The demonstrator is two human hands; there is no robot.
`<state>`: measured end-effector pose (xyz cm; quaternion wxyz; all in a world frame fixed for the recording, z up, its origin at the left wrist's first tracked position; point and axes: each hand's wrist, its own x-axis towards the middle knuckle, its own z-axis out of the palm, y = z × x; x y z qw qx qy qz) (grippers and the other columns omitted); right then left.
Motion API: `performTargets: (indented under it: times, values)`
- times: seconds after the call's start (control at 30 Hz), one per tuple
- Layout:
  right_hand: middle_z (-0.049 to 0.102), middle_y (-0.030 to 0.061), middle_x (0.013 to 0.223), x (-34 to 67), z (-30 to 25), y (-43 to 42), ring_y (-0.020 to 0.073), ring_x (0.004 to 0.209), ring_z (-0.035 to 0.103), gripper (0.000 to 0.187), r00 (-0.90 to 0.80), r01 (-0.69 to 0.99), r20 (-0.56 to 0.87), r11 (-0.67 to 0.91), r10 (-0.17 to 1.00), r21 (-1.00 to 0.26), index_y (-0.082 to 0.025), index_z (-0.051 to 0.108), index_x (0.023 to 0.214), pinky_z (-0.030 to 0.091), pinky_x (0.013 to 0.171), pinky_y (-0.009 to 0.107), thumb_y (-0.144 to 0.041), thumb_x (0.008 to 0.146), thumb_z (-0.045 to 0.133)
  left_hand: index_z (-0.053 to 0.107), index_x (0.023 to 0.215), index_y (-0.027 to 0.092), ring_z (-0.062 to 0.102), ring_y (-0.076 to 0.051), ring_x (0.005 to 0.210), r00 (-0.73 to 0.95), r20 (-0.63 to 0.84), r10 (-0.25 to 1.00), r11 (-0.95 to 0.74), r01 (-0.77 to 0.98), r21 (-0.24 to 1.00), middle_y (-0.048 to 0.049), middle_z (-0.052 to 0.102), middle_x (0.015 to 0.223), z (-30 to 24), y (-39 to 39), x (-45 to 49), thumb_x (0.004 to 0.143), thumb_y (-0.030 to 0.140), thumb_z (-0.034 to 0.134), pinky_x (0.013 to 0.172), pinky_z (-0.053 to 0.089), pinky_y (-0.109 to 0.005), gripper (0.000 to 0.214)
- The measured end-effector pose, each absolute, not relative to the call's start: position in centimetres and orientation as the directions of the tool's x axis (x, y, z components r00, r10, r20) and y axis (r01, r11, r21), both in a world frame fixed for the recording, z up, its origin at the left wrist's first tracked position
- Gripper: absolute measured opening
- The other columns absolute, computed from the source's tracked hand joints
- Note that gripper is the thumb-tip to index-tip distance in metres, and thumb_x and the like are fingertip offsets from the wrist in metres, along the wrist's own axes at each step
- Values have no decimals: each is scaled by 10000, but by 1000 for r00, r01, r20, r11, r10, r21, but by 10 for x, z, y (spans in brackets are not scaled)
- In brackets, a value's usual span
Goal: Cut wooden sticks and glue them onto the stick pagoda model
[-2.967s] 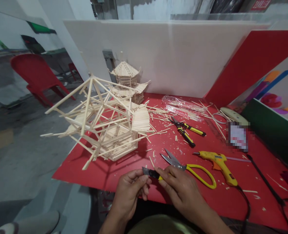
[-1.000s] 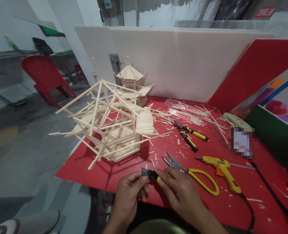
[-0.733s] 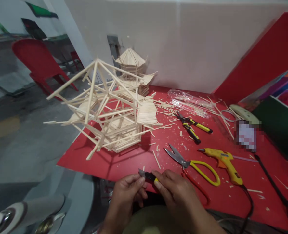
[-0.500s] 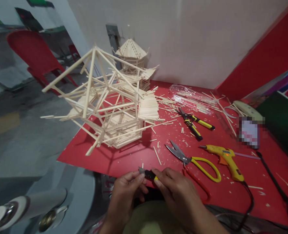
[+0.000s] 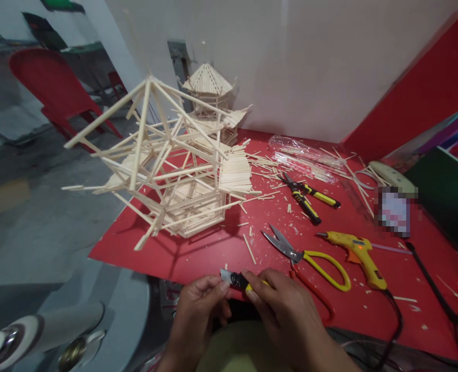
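I saw the right hand point(image 5: 287, 302) gripping the utility knife point(image 5: 239, 280) near the front edge of the bench point(image 5: 213, 253). The left hand point(image 5: 201, 305) had its fingers bent at the blade; whether they pinched something, I could not tell. Compared with three seconds earlier, my view pointed lower: the scissors point(image 5: 296, 256) showed also their red handle, and a metal cup point(image 5: 74, 354) had appeared.

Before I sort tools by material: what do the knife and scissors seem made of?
Knife: likely steel blade, given its grey sheen; black-and-yellow body, probably plastic, by its solid colour.
Scissors: shiny, steel-like blades; smooth yellow and red handles, perhaps plastic-coated metal, core hidden.
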<state>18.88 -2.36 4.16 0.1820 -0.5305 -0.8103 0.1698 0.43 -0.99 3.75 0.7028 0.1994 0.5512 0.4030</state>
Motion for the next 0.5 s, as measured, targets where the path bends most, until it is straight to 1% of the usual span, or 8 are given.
performTargets:
  times: [0.1, 0.23, 0.3, 0.4, 0.5]
  values:
    - [611, 44, 827, 189, 43, -23, 153, 701, 587, 351, -378, 793, 121, 389, 918, -470, -243, 567, 1318, 407, 614, 253, -289, 987, 460, 698, 580, 136, 448, -70, 357, 99, -631, 770, 618, -366, 696, 3, 578, 410, 37, -9, 4, 615, 388, 836, 382, 323, -176, 289]
    - [610, 44, 831, 188, 45, -22, 142, 696, 591, 345, -369, 752, 67, 340, 927, -565, -233, 576, 1311, 411, 600, 233, -274, 1001, 432, 704, 601, 138, 488, -78, 395, 138, -612, 779, 612, -381, 693, -2, 602, 443, 34, -10, 1, 623, 375, 842, 417, 360, -179, 275]
    - [611, 42, 839, 188, 46, -22, 138, 698, 592, 345, -372, 734, 64, 336, 926, -591, -242, 573, 1315, 412, 601, 228, -271, 1001, 434, 701, 598, 140, 474, -74, 379, 154, -602, 784, 609, -377, 697, 2, 593, 429, 34, -11, -1, 642, 376, 832, 408, 345, -177, 274]
    - [609, 45, 842, 189, 45, -23, 144, 708, 589, 347, -376, 741, 107, 368, 920, -562, -250, 574, 1314, 414, 620, 239, -261, 986, 460, 688, 578, 140, 436, -63, 335, 172, -602, 780, 617, -369, 695, 8, 570, 395, 35, -11, -3, 647, 382, 824, 381, 302, -174, 286]
    - [608, 51, 830, 191, 45, -22, 150, 700, 587, 347, -376, 767, 139, 392, 916, -509, -249, 586, 1305, 409, 625, 250, -274, 980, 468, 684, 575, 139, 448, -68, 338, 168, -594, 786, 610, -365, 703, 3, 576, 400, 36, -10, -2, 651, 379, 819, 384, 312, -176, 286]
